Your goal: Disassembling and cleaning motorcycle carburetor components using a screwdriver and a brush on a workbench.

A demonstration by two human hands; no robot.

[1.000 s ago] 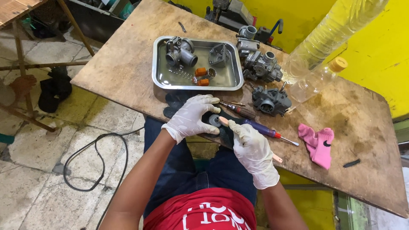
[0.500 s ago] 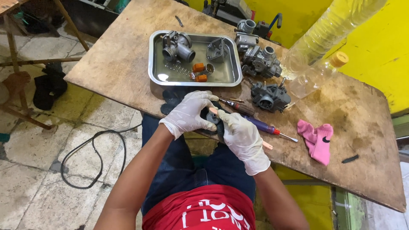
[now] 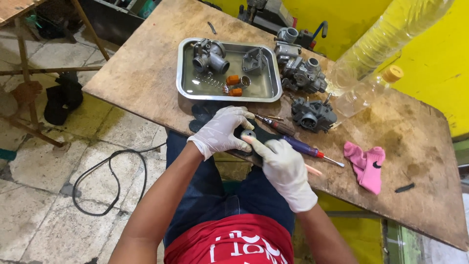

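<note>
Both hands wear white gloves over the near edge of a worn wooden table [image 3: 146, 73]. My left hand [image 3: 222, 129] grips a small dark round part [image 3: 248, 135] with a grey centre. My right hand [image 3: 283, 164] presses its index finger against that part and seems to hold a thin pale stick [image 3: 313, 170] that pokes out to the right. Just beyond the hands lie a brown-handled screwdriver [image 3: 273, 123] and a purple-and-red-handled one [image 3: 308, 149].
A metal tray [image 3: 229, 95] holds a carburetor body [image 3: 209, 55], a grey cover, orange bits and small screws. More carburetors [image 3: 303, 73] [image 3: 312, 115] sit right of it, beside two plastic bottles [image 3: 376, 46] of yellowish liquid. A pink rag [image 3: 366, 164] lies right. A black cable [image 3: 110, 178] loops on the floor.
The view has shifted a little. My hands stay at the table edge on the small part; the right index finger now presses onto it.
</note>
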